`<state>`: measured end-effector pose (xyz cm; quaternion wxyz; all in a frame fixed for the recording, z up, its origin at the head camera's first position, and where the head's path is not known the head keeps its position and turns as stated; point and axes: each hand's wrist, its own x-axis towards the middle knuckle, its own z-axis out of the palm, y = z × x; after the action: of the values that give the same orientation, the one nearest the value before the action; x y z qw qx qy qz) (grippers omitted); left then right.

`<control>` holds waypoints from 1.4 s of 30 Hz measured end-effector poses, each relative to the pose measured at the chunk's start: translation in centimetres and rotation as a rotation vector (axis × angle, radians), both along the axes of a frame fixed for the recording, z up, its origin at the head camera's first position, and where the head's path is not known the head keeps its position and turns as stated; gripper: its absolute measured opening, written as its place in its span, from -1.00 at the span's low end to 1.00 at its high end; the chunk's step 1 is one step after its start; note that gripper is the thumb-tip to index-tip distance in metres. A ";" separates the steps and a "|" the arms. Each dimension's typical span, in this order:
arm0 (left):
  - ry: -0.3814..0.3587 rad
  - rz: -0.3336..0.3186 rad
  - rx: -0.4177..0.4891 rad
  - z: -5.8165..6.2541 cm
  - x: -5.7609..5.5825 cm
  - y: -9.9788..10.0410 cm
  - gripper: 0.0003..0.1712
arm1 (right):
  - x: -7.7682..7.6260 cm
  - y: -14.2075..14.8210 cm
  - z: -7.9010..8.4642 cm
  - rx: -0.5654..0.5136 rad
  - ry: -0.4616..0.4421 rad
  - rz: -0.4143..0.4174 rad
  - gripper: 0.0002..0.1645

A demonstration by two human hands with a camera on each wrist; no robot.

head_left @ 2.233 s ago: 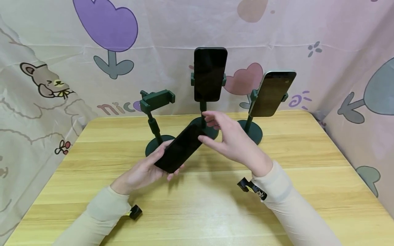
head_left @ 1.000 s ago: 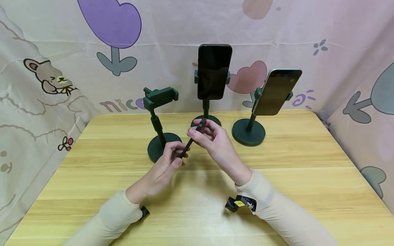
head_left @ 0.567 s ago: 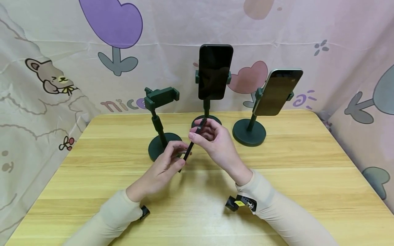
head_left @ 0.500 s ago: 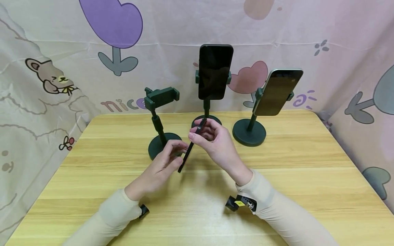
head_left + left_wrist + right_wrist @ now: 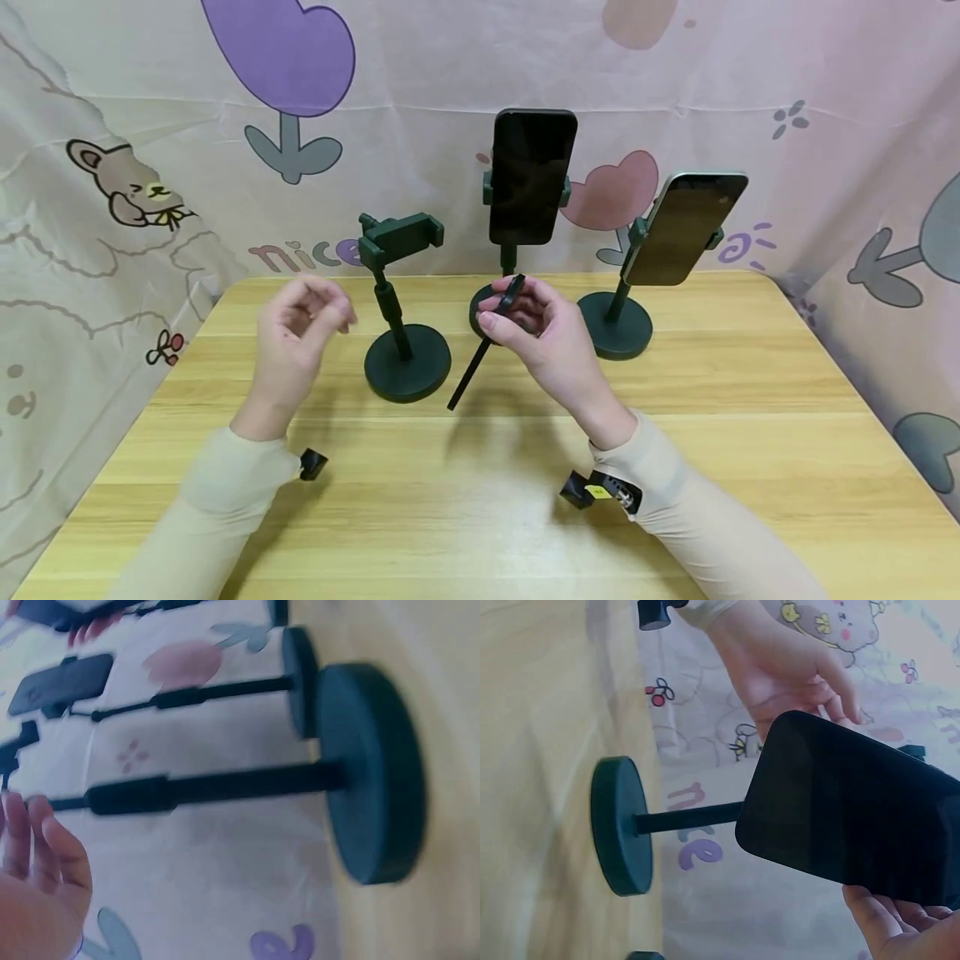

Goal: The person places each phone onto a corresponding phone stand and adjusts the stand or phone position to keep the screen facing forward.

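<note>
My right hand [image 5: 553,354] pinches a black smartphone [image 5: 470,372] between thumb and fingers near its upper end. Seen edge-on from the head, the phone slants above the table; its dark flat face fills much of the right wrist view. My left hand [image 5: 288,354] is raised left of the nearest phone stand [image 5: 407,367], fingers loosely bent and holding nothing. That dark green stand has an unoccupied clamp [image 5: 402,242] on top. In the left wrist view, the left fingers [image 5: 56,847] appear beside the stand's upper stem; whether they touch it cannot be told.
Behind, a second stand holds a black phone [image 5: 532,177] upright. To the right, a third stand [image 5: 617,327] holds a tilted pale-edged phone [image 5: 686,229]. All stand on a wooden table [image 5: 465,517] before a printed cloth backdrop [image 5: 420,75].
My left hand has let go of the phone and moved left and up, away from it. The right hand keeps its grip and has shifted slightly right and up with the phone.
</note>
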<state>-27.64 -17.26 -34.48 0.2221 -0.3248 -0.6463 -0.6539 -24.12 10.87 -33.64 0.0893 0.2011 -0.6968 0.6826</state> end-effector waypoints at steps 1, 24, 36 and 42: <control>-0.003 0.034 0.016 0.4 -0.3 -0.2 -0.91 | 0.0 0.1 0.2 0.000 0.005 -0.001 -0.51; -0.148 -0.276 -0.044 4.2 -4.9 2.9 -0.53 | -0.6 -2.3 9.1 -0.097 0.182 0.101 -0.61; -0.183 -0.353 0.005 3.9 -4.9 3.4 -0.57 | -1.0 -3.0 12.4 -0.154 0.179 0.033 -0.63; -0.193 -0.367 0.028 3.7 -4.9 3.4 -0.61 | -0.9 -3.3 14.1 -0.169 0.168 -0.024 -0.61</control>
<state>-32.51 -13.89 -30.77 0.0409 -0.3696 -0.5854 -0.7205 -25.06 7.62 -19.57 0.1721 0.2411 -0.6292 0.7186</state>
